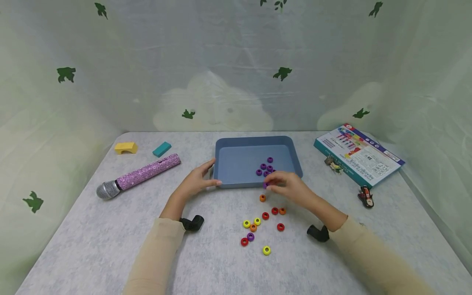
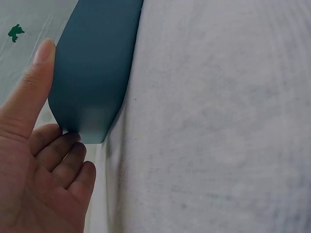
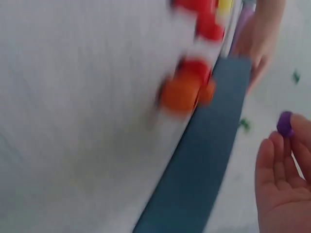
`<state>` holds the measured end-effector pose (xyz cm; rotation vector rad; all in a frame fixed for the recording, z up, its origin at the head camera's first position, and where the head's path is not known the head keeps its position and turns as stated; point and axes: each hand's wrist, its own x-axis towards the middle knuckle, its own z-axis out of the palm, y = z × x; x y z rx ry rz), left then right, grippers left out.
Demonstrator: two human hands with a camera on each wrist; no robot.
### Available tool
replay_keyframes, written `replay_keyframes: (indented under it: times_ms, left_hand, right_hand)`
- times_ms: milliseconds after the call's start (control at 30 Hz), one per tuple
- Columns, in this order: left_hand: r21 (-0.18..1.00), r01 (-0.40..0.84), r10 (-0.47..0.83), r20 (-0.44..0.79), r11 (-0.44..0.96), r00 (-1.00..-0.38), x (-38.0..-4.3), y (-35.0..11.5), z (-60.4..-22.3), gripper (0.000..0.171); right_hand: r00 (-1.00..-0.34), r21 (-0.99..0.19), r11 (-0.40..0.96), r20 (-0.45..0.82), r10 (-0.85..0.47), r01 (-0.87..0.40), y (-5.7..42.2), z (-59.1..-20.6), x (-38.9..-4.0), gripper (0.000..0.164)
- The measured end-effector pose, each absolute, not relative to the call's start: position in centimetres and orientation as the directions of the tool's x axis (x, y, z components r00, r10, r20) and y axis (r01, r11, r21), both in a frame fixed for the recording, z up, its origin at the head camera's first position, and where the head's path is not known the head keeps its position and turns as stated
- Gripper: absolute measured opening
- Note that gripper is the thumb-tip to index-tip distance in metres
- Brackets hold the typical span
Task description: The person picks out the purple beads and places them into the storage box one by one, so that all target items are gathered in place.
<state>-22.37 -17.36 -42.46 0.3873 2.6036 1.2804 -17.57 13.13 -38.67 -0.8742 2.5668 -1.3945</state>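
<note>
My right hand (image 1: 289,187) pinches a purple bead (image 3: 285,124) between thumb and fingertips, just above the front rim of a blue-grey tray (image 1: 239,185). Inside the tray, toward its right, lie several purple beads (image 1: 270,168), some partly hidden by that hand. My left hand (image 1: 197,180) holds the tray's front left corner, thumb on the front rim and fingers at the left side. In the left wrist view its curled fingers (image 2: 70,154) touch the tray's corner. Loose on the table before the tray are red beads (image 1: 265,216), orange beads (image 1: 262,198), yellow beads (image 1: 246,224) and one purple bead (image 1: 250,237).
A glittery pink microphone (image 1: 141,174), a teal block (image 1: 162,149) and a yellow arch block (image 1: 126,148) lie on the left. At right, a flat box (image 1: 359,153) lies with small figures (image 1: 366,197) beside it. Patterned curtains (image 1: 221,61) enclose the table.
</note>
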Motion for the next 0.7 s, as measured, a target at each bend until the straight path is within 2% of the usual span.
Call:
replay_keyframes:
  times_ms: [133, 300, 500, 700]
  left_hand:
    - [0.798, 0.138, 0.330, -0.080, 0.586, -0.941, -22.6, -17.5, -42.8, 0.084]
    - [0.798, 0.144, 0.339, -0.079, 0.586, -0.938, -22.6, -17.5, -42.8, 0.085]
    - [0.795, 0.147, 0.336, -0.075, 0.589, -0.939, -22.6, -17.5, -42.7, 0.085]
    - [0.797, 0.144, 0.341, -0.082, 0.586, -0.936, -22.6, -17.6, -42.8, 0.086]
  right_hand:
    - [-0.907, -0.803, 0.476, 0.179, -0.381, -0.359, 13.8, -40.7, -21.7, 0.023]
    - [-0.948, -0.775, 0.567, 0.129, -0.292, -0.280, 13.9, -41.9, -24.9, 0.022]
    - [-0.971, -0.716, 0.671, 0.041, -0.237, -0.194, 13.9, -42.3, -26.4, 0.017]
    - [-0.969, -0.694, 0.699, -0.009, -0.248, -0.172, 14.0, -42.3, -26.7, 0.018]
